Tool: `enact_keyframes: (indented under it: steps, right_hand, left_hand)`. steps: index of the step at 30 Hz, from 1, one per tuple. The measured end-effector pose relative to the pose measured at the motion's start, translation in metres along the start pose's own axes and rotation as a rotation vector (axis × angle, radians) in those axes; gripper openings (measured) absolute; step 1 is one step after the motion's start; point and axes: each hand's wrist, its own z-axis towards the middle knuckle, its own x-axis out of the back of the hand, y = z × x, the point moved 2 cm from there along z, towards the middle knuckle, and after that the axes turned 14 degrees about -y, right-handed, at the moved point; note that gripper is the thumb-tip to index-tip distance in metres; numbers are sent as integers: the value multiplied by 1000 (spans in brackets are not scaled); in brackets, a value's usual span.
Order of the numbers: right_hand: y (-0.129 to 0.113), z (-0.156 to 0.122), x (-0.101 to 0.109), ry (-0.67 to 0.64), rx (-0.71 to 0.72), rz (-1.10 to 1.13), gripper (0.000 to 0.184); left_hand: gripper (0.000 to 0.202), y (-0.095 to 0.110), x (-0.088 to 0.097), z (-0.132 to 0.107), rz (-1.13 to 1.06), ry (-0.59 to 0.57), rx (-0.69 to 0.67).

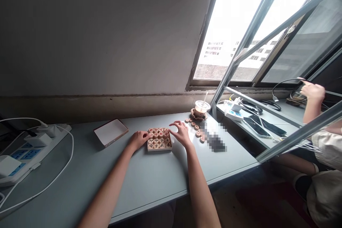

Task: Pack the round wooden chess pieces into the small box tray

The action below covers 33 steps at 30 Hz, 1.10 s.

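Note:
A shallow box (159, 149) stands on the grey desk, filled with rows of round wooden Chinese chess pieces (161, 135) marked in red or black characters. My left hand (139, 140) is at the box's left side, fingers curled in against its edge. Over the box's upper right corner is my right hand (181, 133), thumb and fingers apart, with nothing seen between them. Several loose Chinese chess pieces (196, 127) lie on the desk to the right of that hand. The open box lid (111, 132) lies to the left, inside up.
A lidded drink cup (202, 107) with a straw stands at the back right, near a metal frame post (221, 89). A blurred patch (215, 137) covers something beside the loose pieces. Power strips (29, 153) with cables occupy the left. Another person's hand (314, 92) shows far right.

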Motion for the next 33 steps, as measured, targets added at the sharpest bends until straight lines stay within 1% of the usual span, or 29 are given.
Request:
enact_keyframes:
  steps: [2, 3, 5, 8, 11, 13, 14, 16, 17, 19, 21, 24, 26, 30, 33]
  right_hand:
    - [15, 10, 1, 90, -154, -74, 31]
    - [23, 16, 1, 110, -220, -114, 34]
    - [38, 29, 2, 87, -301, -195, 41]
    - [56, 42, -1, -13, -318, -288, 46]
    - [68, 42, -8, 41, -280, -318, 40]
    - [74, 37, -17, 98, -264, -332, 38]
    - [76, 34, -22, 111, -261, -330, 39]
    - [76, 26, -32, 122, -216, -310, 40]
    - [73, 21, -37, 126, -170, -295, 43]
    - [65, 9, -43, 133, -86, -243, 49]
    - [54, -2, -44, 123, -8, -165, 53]
    - [39, -14, -40, 82, 97, -35, 48]
    - [34, -16, -35, 69, 139, 30, 43]
    - [33, -17, -28, 70, 168, 99, 35]
    - [29, -18, -25, 63, 162, 89, 31]
  left_hand:
    - [37, 1, 0, 0, -7, -3, -8]
    - [37, 1, 0, 0, -10, -3, -9]
    - [39, 0, -1, 1, -16, -2, -6]
    - [40, -4, -4, 4, -17, 7, -6]
    - [41, -7, -8, 7, -23, 17, -12]
    - [40, -8, -10, 10, -28, 20, -12]
    - [41, -8, -10, 11, -24, 40, -10]
    - [43, -8, -11, 12, -20, 46, -17]
    - [44, -8, -11, 13, -18, 51, -27]
    - [44, -8, -11, 12, -13, 55, -35]
    - [43, -8, -11, 12, -9, 55, -24]
    - [42, -9, -10, 11, -17, 48, -13]
    - [43, -8, -10, 10, -29, 49, -26]
    - [45, -6, -8, 8, -37, 50, -46]
    - [47, -6, -8, 8, -38, 49, -50]
